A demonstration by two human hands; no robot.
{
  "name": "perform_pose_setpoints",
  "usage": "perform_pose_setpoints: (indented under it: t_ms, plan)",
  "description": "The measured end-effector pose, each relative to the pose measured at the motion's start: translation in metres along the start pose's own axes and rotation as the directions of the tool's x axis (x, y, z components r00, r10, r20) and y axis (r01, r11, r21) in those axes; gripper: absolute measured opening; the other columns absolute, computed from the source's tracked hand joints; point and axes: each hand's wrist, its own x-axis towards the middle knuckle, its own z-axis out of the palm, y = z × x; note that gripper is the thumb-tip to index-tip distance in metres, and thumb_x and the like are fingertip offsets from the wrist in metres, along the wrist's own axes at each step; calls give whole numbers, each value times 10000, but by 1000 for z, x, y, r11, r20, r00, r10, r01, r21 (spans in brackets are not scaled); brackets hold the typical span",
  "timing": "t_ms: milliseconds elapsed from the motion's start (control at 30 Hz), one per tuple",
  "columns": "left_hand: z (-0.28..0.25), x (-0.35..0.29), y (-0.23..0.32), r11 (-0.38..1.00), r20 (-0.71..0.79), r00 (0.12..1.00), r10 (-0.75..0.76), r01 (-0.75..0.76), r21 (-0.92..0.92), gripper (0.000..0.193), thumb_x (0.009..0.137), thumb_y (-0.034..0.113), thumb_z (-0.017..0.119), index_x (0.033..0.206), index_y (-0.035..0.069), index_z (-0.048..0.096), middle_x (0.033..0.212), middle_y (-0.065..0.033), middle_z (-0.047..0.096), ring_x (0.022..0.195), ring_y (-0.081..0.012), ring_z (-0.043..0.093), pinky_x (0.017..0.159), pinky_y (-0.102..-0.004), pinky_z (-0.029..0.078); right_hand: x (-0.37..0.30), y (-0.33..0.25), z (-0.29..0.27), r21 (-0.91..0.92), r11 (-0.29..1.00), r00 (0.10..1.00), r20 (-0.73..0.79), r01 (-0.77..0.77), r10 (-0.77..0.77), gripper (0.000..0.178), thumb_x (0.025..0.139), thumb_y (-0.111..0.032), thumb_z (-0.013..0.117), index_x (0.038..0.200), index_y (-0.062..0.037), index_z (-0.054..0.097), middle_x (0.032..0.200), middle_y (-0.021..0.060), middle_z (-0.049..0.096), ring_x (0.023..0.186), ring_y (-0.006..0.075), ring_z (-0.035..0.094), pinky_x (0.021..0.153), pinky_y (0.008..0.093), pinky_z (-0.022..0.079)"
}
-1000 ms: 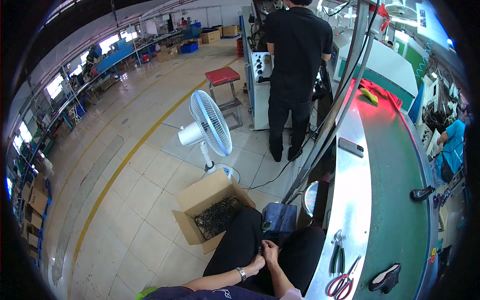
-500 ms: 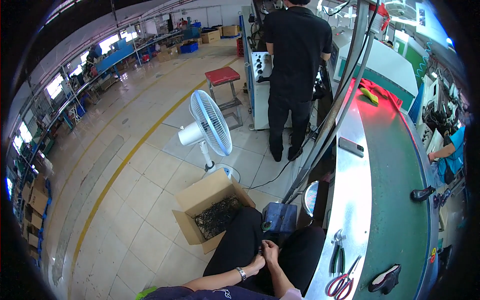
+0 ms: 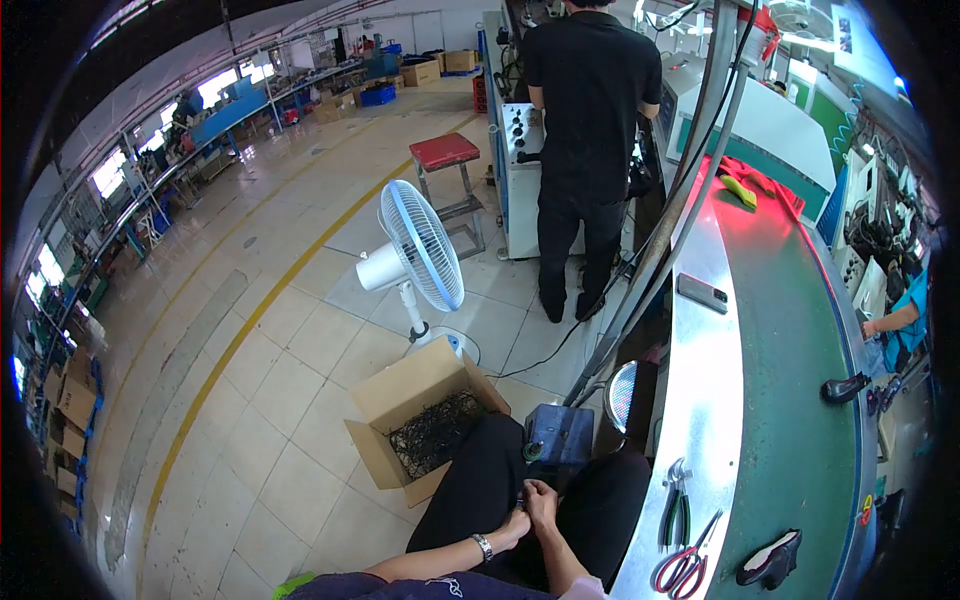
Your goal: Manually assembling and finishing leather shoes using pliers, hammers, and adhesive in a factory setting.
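Note:
My left hand [image 3: 515,525] and my right hand [image 3: 541,502] meet between my knees, fingers closed and pinched together. Something small and dark seems to be at the fingertips, too small to name. Below them, between my legs, stands a blue-grey bin [image 3: 566,434] with a small greenish round thing [image 3: 533,451] at its near left. Beside my left knee an open cardboard box [image 3: 400,385] holds a tangle of thin black strands [image 3: 432,436]. On the metal ledge to my right lie pliers [image 3: 676,510] with dark handles and red-handled scissors [image 3: 684,570].
A white and blue fan [image 3: 420,245] stands behind the box, near a red-topped stool [image 3: 445,152]. To my right runs a green conveyor belt [image 3: 790,400] carrying dark shoes [image 3: 770,560]. A phone [image 3: 702,293] lies on its ledge. One person in black [image 3: 590,120] stands ahead; another's arm [image 3: 890,320] shows far right.
My hands have hardly moved. The person in black has shifted slightly, and the arm at the far right has moved a little downward.

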Motion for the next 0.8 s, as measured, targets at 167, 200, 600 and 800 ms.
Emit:
perform_pose_setpoints:
  t_ms: [167, 200, 600, 800]
  plan:
    - [1, 8, -5, 999, 38, 999, 14, -13, -34, 397, 976, 283, 436, 1261, 12, 495, 1262, -114, 524, 1126, -174, 445, 932, -337, 402, 5, 4, -2, -76, 996, 998, -23, 55, -57, 235, 917, -171, 589, 1040, 11, 674, 773, 64, 675, 651, 130, 608, 593, 272, 481]
    - [2, 7, -3, 999, 39, 999, 14, -12, -33, 397, 976, 283, 436, 1261, 12, 495, 1262, -114, 524, 1126, -174, 445, 932, -337, 402, 7, 4, -3, -76, 996, 998, -24, 55, -57, 235, 917, -171, 589, 1040, 11, 674, 773, 64, 675, 651, 130, 608, 593, 272, 481]
    - [5, -11, 7, 992, -34, 993, 117, -119, -34, 355, 980, 277, 397, 1184, 29, 547, 1187, -97, 578, 1070, -166, 514, 898, -341, 433, -7, 1, -4, -51, 997, 996, -60, 62, -65, 241, 900, -196, 606, 992, 10, 691, 787, 56, 680, 706, 115, 602, 656, 264, 477]
    - [-11, 20, -31, 978, 193, 960, 204, -208, -4, 194, 941, 135, 485, 1065, 58, 614, 969, -22, 627, 869, -125, 583, 792, -273, 480, -54, -114, -26, 293, 955, 967, 224, 53, -122, 286, 931, -289, 605, 725, -92, 593, 699, -28, 566, 614, 53, 482, 576, 225, 402]
